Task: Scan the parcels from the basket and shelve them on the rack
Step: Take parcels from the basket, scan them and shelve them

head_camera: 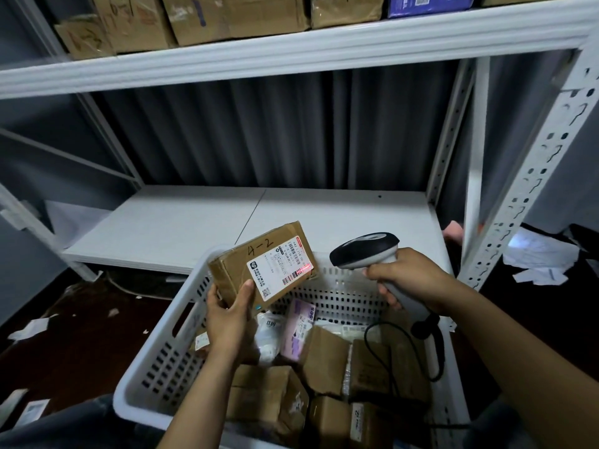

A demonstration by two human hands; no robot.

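Your left grip (228, 315) curls round the lower end of a brown parcel (256, 264) marked 4-2, held tilted above the white basket (165, 325). Your right grip (410, 280) clasps the scanner (366, 251), whose red line falls on the parcel's label. More parcels (324, 358) lie in the basket, which stands before the rack (534, 163), and boxes (227, 17) line its upper shelf.
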